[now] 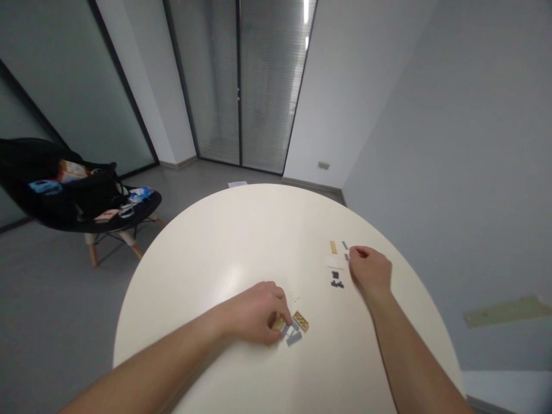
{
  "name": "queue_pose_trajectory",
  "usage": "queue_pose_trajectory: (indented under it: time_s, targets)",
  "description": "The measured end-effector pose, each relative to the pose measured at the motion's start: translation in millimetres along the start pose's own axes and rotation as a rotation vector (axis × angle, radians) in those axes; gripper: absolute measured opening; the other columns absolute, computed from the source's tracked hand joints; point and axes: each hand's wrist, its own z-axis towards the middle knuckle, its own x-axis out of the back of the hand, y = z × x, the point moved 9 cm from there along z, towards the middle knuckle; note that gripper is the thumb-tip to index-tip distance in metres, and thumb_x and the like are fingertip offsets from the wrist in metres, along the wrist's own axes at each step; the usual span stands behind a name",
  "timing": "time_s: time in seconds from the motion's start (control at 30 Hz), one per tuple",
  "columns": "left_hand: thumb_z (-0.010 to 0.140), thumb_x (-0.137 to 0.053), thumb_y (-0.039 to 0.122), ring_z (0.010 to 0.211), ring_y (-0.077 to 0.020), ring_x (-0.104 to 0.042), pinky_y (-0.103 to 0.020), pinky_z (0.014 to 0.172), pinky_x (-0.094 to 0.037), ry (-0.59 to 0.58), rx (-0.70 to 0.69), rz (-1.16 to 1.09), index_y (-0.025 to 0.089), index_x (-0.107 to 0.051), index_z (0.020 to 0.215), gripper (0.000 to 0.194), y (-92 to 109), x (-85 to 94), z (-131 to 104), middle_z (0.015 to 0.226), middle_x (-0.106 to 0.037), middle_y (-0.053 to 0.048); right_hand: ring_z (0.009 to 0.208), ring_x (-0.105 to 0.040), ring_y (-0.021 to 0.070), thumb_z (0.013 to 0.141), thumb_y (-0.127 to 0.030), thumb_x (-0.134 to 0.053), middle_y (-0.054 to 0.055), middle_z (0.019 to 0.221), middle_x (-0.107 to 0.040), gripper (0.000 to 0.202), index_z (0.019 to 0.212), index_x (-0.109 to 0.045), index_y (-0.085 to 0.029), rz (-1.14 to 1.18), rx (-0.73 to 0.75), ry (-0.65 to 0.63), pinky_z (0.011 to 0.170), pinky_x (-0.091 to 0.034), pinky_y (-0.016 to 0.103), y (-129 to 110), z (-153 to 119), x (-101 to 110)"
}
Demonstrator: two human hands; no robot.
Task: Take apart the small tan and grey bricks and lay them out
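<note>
My left hand [265,315] is over a small pile of building bricks near the middle of the table, its thumb and fingertips curled at a grey and a white piece. A tan brick [301,321] and a grey brick [294,338] lie right beside its fingertips. Farther right, my right hand [368,267] has its fingers pinched together at a small grey piece [347,257]; whether it grips that piece is hidden. Left of this hand lie a yellow brick [333,247], a white piece [332,262] and several dark pieces [337,284].
The round white table [207,247] has a curved far edge. To the left, a black chair [69,221] holds a black bag [97,192] and several packets. Glass doors [239,86] and grey walls stand behind the table.
</note>
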Motion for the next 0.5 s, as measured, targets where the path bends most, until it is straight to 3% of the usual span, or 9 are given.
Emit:
queue_pose_trajectory:
  time_s: [0.13,0.37,0.5]
  targets:
    - [0.064,-0.069,0.018,0.083,-0.0178,-0.057,-0.029,0.083,-0.041,-0.003,0.010,0.004,0.021,-0.072,0.085,0.022,-1,-2.9,0,0.083,-0.065,-0.003,0.074,-0.063,0.0222,0.078,-0.040,-0.051,0.008,0.080,-0.072,0.034,0.087,-0.074,-0.017,0.123,0.038,0.105,0.071,-0.045,0.032,-13,-7,17]
    - [0.062,-0.076,0.031,0.085,-0.0200,-0.057,-0.031,0.081,-0.040,0.015,0.081,0.030,0.022,-0.071,0.088,0.028,-1,-1.0,0,0.087,-0.064,-0.004,0.067,-0.061,0.0208,0.077,-0.040,-0.052,0.008,0.075,-0.071,0.034,0.085,-0.074,-0.015,0.174,0.067,0.129,0.067,-0.044,0.030,-30,-15,28]
    - [0.067,-0.070,0.021,0.081,-0.0175,-0.056,-0.028,0.078,-0.040,0.020,0.068,0.020,0.020,-0.070,0.075,0.008,-1,-3.2,2,0.080,-0.063,-0.003,0.065,-0.060,0.0198,0.078,-0.041,-0.051,0.008,0.074,-0.070,0.035,0.084,-0.074,-0.015,0.190,0.088,0.121,0.065,-0.043,0.029,-36,-16,31]
